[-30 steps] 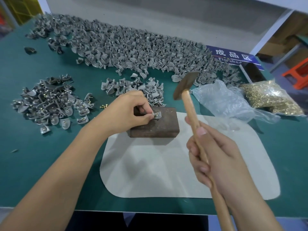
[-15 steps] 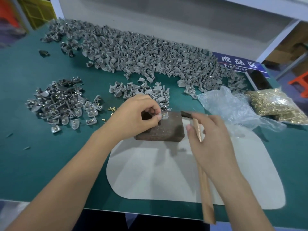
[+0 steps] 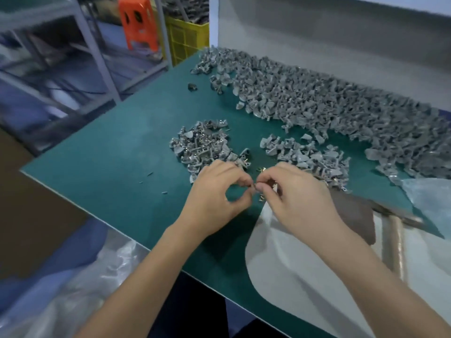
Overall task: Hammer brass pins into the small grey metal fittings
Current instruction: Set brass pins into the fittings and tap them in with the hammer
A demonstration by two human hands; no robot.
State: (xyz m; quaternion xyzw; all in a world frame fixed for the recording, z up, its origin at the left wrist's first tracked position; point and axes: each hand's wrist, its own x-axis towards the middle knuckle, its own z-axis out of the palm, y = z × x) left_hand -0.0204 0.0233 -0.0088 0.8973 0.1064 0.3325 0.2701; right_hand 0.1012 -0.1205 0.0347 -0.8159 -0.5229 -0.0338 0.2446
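My left hand (image 3: 217,198) and my right hand (image 3: 297,201) meet fingertip to fingertip just above the green table (image 3: 127,167). The left thumb and forefinger pinch a small grey fitting (image 3: 251,187). The right fingers pinch a brass pin (image 3: 272,185) against it; blur hides the detail. A few loose brass pins (image 3: 262,170) lie just beyond the fingers. The hammer (image 3: 395,250) lies loose on the white pad (image 3: 292,276) at the right, its head by the brown block (image 3: 351,215).
A pile of shiny fittings (image 3: 202,147) lies beyond my left hand, and a smaller grey pile (image 3: 305,154) beyond my right. A large heap of grey fittings (image 3: 329,101) runs along the back. A clear plastic bag (image 3: 429,198) lies at the right edge. The table's edge drops off at the left.
My right hand has let go of the hammer, which now lies on the pad. Both hands moved left off the block and came together. The view swung left.
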